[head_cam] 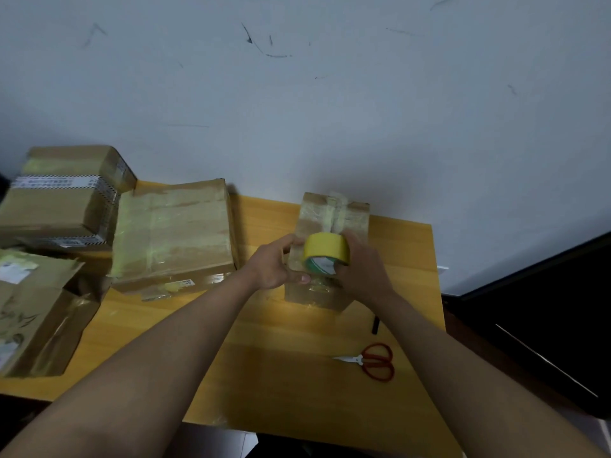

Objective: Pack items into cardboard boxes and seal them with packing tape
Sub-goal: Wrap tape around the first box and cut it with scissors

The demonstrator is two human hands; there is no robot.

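1. The right hand [362,269] grips the yellow tape roll [325,251], fingers curled over its far side, holding it on top of the small cardboard box [334,223].
2. The left hand [276,266] holds the box's left side just beside the roll, thumb pressed flat on the box top near the near edge.
3. Beyond the roll, a strip of tape already runs along the box's centre seam to its far edge, which sits close to the wall.
4. Left of the grip, a larger taped box [175,233] stands slightly apart from the left hand; further left are a stacked box [62,200] and an opened box [43,312].
5. Toward the person from the grip, bare yellow table [281,358] stretches out; red-handled scissors [373,361] lie there, right of centre.
6. Right of the grip, the table edge is near, with a dark object [375,325] lying by it.
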